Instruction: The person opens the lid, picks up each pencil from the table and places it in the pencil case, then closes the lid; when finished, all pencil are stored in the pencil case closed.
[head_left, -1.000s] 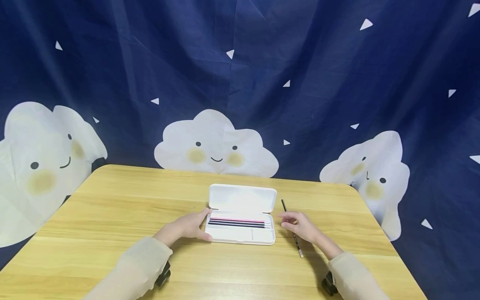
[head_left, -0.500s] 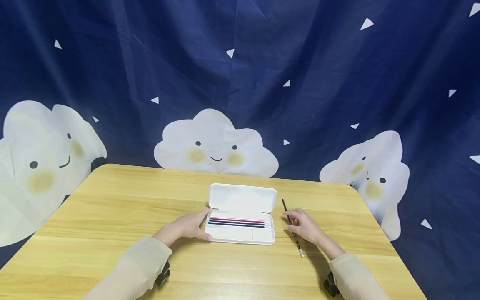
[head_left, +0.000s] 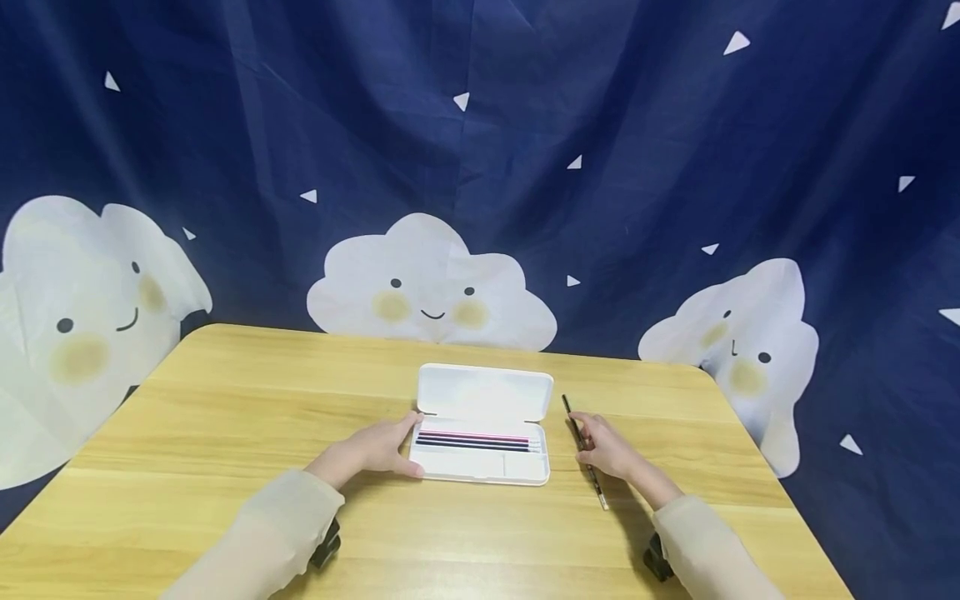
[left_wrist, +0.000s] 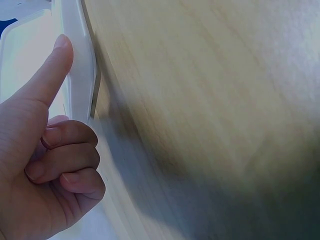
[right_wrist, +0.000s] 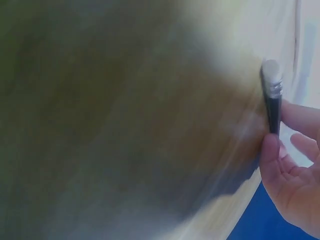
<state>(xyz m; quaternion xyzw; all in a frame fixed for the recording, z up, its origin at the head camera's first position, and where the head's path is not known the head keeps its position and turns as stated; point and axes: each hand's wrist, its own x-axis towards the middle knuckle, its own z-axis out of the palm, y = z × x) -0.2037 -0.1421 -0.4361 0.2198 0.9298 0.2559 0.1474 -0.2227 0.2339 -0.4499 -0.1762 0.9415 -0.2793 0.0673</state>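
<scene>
A white pencil case [head_left: 465, 467] lies with its lid [head_left: 483, 393] raised at the back. Several dark and pink pencils [head_left: 472, 441] lie side by side in its long rear compartment. My left hand [head_left: 371, 450] holds the case's left end, thumb at the front corner and a finger at the back one. In the left wrist view, the other fingers [left_wrist: 75, 162] are curled beside the white wall. Right of the case, my right hand [head_left: 611, 450] pinches a black pencil [head_left: 597, 487] between thumb and fingers. Its white eraser end [right_wrist: 272, 72] shows in the right wrist view.
Everything rests on a light wooden table [head_left: 262, 383] with rounded far corners. Behind it hangs a dark blue curtain [head_left: 375, 108] printed with white clouds and triangles.
My right hand has shifted slightly right from over the pencil's left side, and its fingers have come together on the pencil. The left hand and the case stay put.
</scene>
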